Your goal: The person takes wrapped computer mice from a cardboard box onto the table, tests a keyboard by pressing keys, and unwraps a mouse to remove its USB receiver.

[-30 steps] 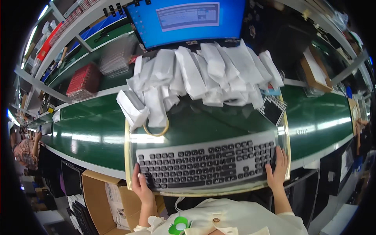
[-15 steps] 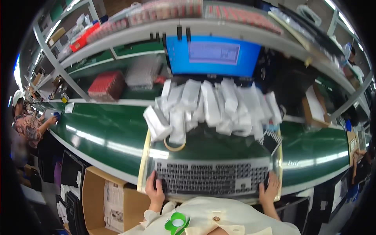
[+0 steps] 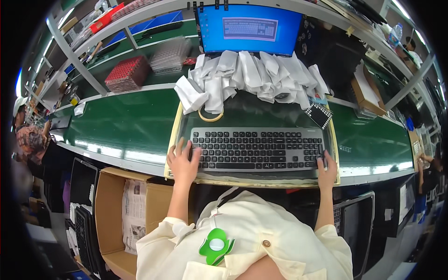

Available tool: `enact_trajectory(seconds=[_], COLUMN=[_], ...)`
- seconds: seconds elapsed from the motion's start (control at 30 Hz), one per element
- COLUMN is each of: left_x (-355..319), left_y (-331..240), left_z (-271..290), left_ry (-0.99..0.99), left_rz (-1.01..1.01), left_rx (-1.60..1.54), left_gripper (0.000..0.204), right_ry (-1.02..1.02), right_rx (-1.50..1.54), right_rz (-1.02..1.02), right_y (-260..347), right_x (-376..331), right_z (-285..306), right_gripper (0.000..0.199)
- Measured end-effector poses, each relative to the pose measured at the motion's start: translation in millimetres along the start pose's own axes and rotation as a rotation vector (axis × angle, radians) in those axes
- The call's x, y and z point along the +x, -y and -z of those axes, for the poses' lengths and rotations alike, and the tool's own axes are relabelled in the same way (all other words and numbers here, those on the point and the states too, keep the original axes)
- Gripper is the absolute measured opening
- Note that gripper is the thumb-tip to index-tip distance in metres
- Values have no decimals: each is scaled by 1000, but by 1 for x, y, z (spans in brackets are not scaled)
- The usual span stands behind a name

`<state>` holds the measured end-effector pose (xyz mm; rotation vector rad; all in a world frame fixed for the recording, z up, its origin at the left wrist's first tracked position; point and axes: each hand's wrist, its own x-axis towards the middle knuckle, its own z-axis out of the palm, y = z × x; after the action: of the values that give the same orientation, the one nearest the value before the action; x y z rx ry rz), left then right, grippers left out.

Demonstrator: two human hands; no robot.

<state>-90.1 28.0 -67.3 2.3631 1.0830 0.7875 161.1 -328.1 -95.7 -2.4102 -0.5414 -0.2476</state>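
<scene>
A full-size keyboard, black-keyed with a grey frame, lies flat on a dark, yellow-edged mat in front of me. At its left end is my left hand, fingers spread beside the edge and thumb by the outermost keys. My right hand grips the right end, with the thumb over the number keys and fingers along the side. Behind the keyboard is a heap of white wrapped packets. A tan ring and a black card with white dots lie between heap and keyboard.
A monitor shows a keyboard diagram on blue. Red bubble-wrapped stacks stand left of it; an open carton stands right. A large cardboard box sits below the bench at left. Another person works at far left.
The view has tilted down, so the bench and keyboard sit higher in the picture. My hands stay at the keyboard's two ends; more of my forearms shows.
</scene>
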Motion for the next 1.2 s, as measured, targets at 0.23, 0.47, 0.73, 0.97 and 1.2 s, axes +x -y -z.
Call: enact_trajectory(seconds=[0.23,0.47,0.73,0.97,1.2], left_x=[-6,11,30,-5,37], left_y=[14,5,14,8,-8], left_z=[-2,5,-25,-18,-5], left_ry=[127,174,24,37,200], left_rz=[113,164,126,137,128], left_rx=[66,94,124,140,246], left_gripper=[51,44,54,66,66], right_ry=[5,29,-64,-127,83], right_rx=[-321,-225,-46,-228,-227], right_rz=[-53,-85,-68,116,40], right_y=[27,23,28,14,42], right_x=[-35,-5,35,23,62], right_z=[12,13,-20,-15,-4], right_gripper=[45,39,34,33,31])
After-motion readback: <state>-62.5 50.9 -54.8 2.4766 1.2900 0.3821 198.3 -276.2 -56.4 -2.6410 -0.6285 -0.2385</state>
